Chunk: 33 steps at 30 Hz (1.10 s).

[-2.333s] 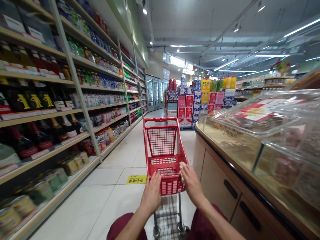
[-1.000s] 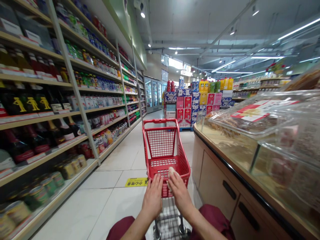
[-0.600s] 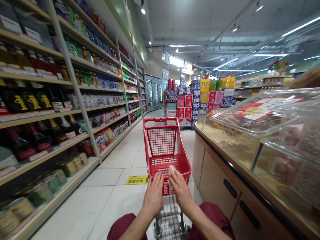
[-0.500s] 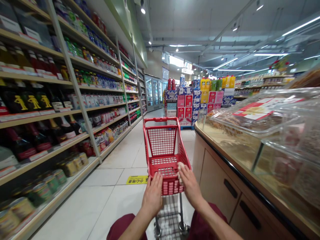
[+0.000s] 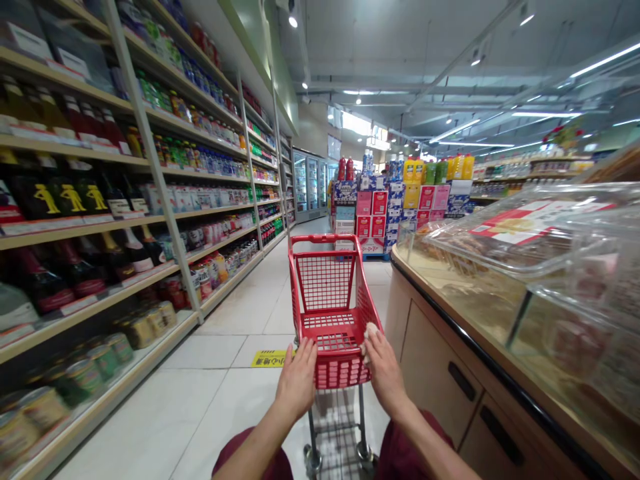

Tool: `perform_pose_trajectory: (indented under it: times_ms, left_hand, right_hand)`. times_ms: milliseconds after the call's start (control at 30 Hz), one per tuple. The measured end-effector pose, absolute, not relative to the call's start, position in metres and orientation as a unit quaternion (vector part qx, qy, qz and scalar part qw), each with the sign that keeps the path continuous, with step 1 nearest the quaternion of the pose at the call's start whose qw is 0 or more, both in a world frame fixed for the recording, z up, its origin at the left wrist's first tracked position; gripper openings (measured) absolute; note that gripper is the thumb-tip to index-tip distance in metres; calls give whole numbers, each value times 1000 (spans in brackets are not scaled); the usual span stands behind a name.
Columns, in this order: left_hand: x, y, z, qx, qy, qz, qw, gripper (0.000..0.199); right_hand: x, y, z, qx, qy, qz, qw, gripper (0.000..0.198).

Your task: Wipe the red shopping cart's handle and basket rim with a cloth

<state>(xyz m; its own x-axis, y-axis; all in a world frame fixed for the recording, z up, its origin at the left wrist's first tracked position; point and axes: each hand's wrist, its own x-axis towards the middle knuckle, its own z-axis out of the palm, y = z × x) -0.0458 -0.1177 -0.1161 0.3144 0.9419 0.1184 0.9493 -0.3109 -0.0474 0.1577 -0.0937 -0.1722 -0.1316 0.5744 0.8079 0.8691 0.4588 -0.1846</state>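
Note:
A red plastic shopping cart [image 5: 327, 277] with a mesh basket stands in front of my knees on a grey wheeled frame. My left hand [image 5: 299, 379] rests at the near left corner of its basket, fingers stretched out and flat, with nothing visible in it. On the near right corner, my right hand [image 5: 384, 370] presses a crumpled pale cloth [image 5: 369, 340] against the rim. The fingers of that hand curve over the cloth and partly hide it. Inside, the basket shows only its slotted red floor.
Tall shelves [image 5: 210, 177] of bottles and cans line the left. A wooden counter [image 5: 425, 347] holding clear lidded food cases [image 5: 540, 220] borders the right. Stacked drink boxes [image 5: 373, 213] stand ahead, near glass-door fridges [image 5: 309, 180]. A yellow floor sticker [image 5: 269, 359] lies left of the cart.
My left hand has slid left from the near rim to the basket's left corner. My right hand, with the cloth, has shifted slightly right along the right side. The cart has barely moved.

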Motion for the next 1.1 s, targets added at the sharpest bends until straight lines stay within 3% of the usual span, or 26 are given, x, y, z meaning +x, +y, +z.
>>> perform_pose_trajectory:
  times_ms: [133, 333, 533, 733, 967, 1100]
  left_hand:
    - [-44, -121, -115, -805, -590, -27, 61, 64]
    - [-38, -125, -118, -813, -579, -35, 48, 65]
    - [-34, -124, -124, -822, -565, -32, 60, 66]
    - [-34, -123, -124, -830, -554, -39, 57, 66]
    - [-34, -123, -125, -830, -553, -14, 77, 69]
    - [-36, -123, -128, -835, -545, -18, 80, 73]
  right_hand:
    - [133, -98, -174, -411, -791, -151, 427, 41]
    - [150, -91, -173, -490, -734, -185, 433, 40]
    - [130, -94, -179, -404, -799, -175, 410, 41]
    - [167, -90, -177, -495, -734, -193, 422, 42]
    - [132, -97, -176, -411, -795, -204, 398, 39]
    - [161, -90, -175, -491, -734, -222, 412, 39]
